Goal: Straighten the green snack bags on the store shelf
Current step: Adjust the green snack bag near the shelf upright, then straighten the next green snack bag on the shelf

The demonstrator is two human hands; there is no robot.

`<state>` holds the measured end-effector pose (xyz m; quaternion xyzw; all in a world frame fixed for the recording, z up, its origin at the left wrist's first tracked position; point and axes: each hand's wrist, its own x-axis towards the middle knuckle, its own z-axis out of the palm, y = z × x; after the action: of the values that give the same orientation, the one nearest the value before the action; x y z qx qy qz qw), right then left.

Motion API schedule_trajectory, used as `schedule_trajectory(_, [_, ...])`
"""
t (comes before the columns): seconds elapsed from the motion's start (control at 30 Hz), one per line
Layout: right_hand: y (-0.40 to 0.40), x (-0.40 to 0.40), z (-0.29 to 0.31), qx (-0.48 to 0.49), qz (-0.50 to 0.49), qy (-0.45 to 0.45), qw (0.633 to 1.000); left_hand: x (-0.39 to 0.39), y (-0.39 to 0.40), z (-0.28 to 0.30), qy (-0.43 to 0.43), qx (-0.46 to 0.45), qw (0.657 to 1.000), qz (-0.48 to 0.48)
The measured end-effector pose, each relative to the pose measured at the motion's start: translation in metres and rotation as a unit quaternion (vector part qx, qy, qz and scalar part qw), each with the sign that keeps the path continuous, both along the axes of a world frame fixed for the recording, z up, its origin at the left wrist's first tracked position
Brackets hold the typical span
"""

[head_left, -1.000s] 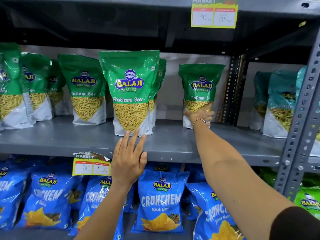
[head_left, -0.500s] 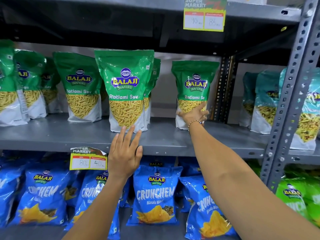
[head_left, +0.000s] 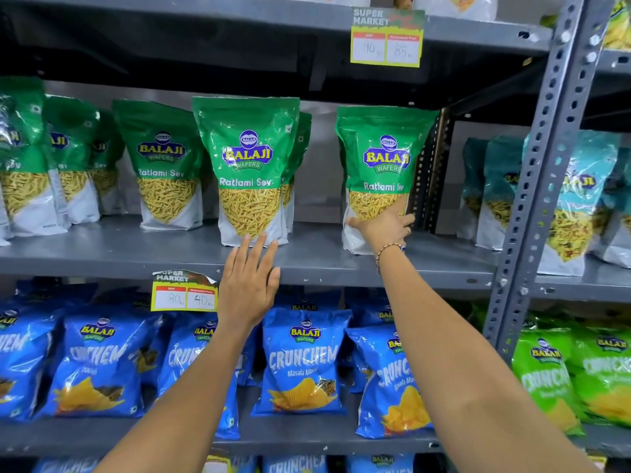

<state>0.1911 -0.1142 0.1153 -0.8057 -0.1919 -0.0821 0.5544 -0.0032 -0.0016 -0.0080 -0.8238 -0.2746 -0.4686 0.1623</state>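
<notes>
Shelf (head_left: 136, 254) holds sev-filled green bags (head_left: 247, 172).

Grey metal shelving (head_left: 341, 257) with a perforated upright post (head_left: 543, 172).

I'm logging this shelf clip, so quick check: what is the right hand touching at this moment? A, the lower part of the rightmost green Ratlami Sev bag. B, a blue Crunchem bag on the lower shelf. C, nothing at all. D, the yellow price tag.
A: the right hand is spread against the lower front of the rightmost green Ratlami Sev bag, which stands on the grey shelf, above the blue bags.
</notes>
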Motion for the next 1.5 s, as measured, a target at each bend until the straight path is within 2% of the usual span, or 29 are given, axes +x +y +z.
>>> schedule_trajectory(0.6, [-0.043,-0.027,-0.002,-0.013,0.005,-0.01,1.0,-0.006,-0.006,0.002,0.03,-0.039,0.999,-0.009])
schedule_trajectory(1.0, [-0.048,-0.043,-0.007,-0.003,0.004,-0.005,1.0,-0.023,-0.025,0.024,0.056,-0.067,0.996,-0.007])
schedule_trajectory(1.1, [-0.042,-0.058,-0.007,0.033,-0.055,-0.069,0.996,-0.04,-0.022,0.033,0.05,-0.06,0.997,-0.01])
schedule_trajectory(1.2, [-0.026,-0.088,0.0,0.125,-0.112,-0.211,0.963,-0.07,-0.001,0.035,0.042,-0.063,0.997,0.004])
schedule_trajectory(1.27, [-0.009,-0.113,0.004,0.16,-0.084,-0.28,0.943,-0.095,0.018,0.033,0.037,-0.077,0.996,0.023])
schedule_trajectory(1.33, [0.011,-0.134,0.004,0.17,-0.02,-0.304,0.937,-0.12,0.039,0.027,0.051,-0.082,0.994,0.046])
schedule_trajectory(1.5, [0.064,-0.156,-0.008,0.064,0.108,-0.238,0.963,-0.169,0.08,0.018,0.062,-0.102,0.99,0.069])
